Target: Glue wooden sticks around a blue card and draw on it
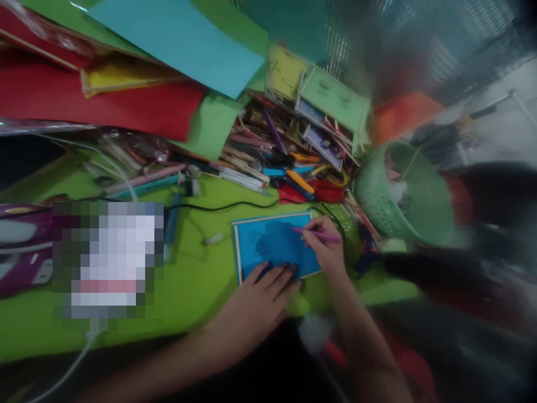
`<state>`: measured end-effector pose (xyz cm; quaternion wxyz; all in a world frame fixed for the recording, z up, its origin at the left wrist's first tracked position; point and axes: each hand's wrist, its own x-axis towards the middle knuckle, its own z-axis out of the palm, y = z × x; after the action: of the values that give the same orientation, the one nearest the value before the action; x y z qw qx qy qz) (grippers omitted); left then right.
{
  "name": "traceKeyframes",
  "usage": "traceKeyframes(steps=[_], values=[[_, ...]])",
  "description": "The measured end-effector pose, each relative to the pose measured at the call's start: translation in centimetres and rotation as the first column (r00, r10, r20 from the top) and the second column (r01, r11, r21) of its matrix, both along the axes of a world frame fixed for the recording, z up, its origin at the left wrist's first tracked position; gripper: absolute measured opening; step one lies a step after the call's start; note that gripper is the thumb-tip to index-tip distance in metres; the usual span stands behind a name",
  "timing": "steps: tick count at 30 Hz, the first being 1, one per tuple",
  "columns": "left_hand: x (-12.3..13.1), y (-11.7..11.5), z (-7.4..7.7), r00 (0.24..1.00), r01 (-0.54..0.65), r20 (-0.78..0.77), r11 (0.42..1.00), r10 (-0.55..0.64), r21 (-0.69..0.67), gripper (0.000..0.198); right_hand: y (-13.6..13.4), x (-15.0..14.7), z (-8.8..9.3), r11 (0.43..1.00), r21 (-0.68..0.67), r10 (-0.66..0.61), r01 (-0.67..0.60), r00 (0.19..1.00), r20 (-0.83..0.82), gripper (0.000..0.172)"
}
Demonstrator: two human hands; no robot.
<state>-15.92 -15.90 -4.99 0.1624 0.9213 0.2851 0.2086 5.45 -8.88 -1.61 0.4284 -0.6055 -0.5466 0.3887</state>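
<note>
my left hand (268,288) lies flat, fingers spread on the blue rectangular card (274,243)'s near edge; right hand (325,246) pinches a thin pink pen (316,234) over it.

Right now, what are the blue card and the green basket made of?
The blue card looks like matte paper or thin card: flat, dull, pale-edged, with faint drawn lines. The green basket seems to be plastic: smooth walls dotted with small holes.
</note>
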Motion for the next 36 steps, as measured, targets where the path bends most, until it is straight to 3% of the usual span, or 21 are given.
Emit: traceKeyframes(steps=[10, 15, 17, 18, 21, 24, 29, 36], values=[[-0.3, -0.1, 0.3, 0.997, 0.005, 0.075, 0.999, 0.0, -0.054, 0.044, -0.4, 0.4, -0.2, 0.999, 0.041, -0.006, 0.007, 1.0, -0.009, 0.016], [-1.2, 0.0, 0.9, 0.974, -0.016, 0.223, 0.996, 0.035, -0.084, 0.031, -0.6, 0.8, -0.4, 0.996, 0.068, -0.059, 0.057, 0.998, 0.021, 0.014], [-2.4, 0.5, 1.6, 0.967, -0.071, 0.236, 0.991, 0.096, -0.111, 0.028, -0.8, 0.8, -0.3, 0.994, 0.08, -0.071, 0.069, 0.997, 0.019, 0.014], [-3.2, 0.9, 1.9, 0.953, -0.157, 0.246, 0.983, 0.176, -0.095, 0.027, -1.0, 0.8, -0.3, 0.993, 0.091, -0.079, 0.078, 0.997, 0.013, 0.015], [-5.9, 2.4, 2.7, 0.898, -0.406, 0.142, 0.909, 0.416, -0.095, 0.026, -1.4, 0.8, -0.2, 0.986, 0.123, -0.113, 0.116, 0.993, -0.027, 0.017], [-8.0, 3.7, 2.6, 0.842, -0.53, 0.06, 0.843, 0.536, -0.091, 0.031, -1.8, 0.8, -0.4, 0.98, 0.148, -0.128, 0.136, 0.99, -0.062, 0.019], [-9.0, 5.0, 1.6, 0.814, -0.58, -0.098, 0.807, 0.572, -0.107, 0.031, -2.4, 0.8, -0.3, 0.981, 0.158, -0.099, 0.116, 0.989, -0.11, 0.016], [-8.7, 5.8, 1.8, 0.801, -0.599, -0.08, 0.793, 0.594, -0.107, 0.025, -3.2, 0.6, 0.2, 0.982, 0.159, -0.075, 0.097, 0.987, -0.139, 0.013]])
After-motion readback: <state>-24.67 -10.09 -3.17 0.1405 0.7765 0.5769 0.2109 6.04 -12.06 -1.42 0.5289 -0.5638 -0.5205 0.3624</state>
